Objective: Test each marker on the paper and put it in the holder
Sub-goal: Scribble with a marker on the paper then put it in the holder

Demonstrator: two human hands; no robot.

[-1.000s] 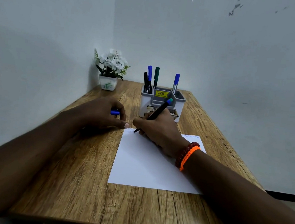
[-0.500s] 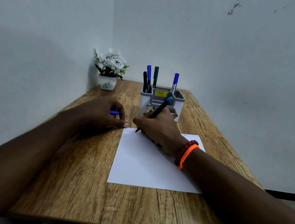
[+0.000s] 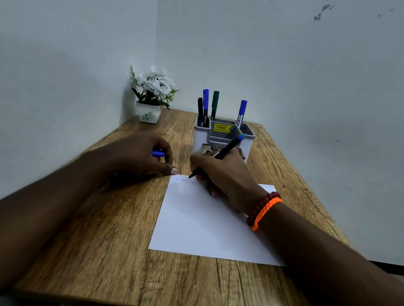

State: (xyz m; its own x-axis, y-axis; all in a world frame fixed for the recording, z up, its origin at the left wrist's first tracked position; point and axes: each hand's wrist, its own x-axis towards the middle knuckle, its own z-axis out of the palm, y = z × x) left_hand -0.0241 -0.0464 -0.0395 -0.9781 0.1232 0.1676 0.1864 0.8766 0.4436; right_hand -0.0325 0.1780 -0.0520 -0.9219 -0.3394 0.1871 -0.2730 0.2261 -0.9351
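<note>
A white sheet of paper (image 3: 213,224) lies on the wooden table (image 3: 98,254). My right hand (image 3: 223,175) grips a black marker (image 3: 226,148) with a blue end, its tip touching the paper's top left corner, where faint zigzag lines show. My left hand (image 3: 140,156) rests beside the paper's corner, fingers curled round a blue cap (image 3: 158,153), thumb tip at the paper's edge. Behind the hands stands a grey and white holder (image 3: 223,135) with several markers (image 3: 205,105) upright in it, blue, green and black.
A small white pot of white flowers (image 3: 152,96) sits in the back left corner against the wall. Walls close in behind and on the left. Orange and red bead bracelets (image 3: 263,210) circle my right wrist.
The marker tip has shifted slightly right along the top of the paper, leaving zigzag marks. My left hand has stayed where it was.
</note>
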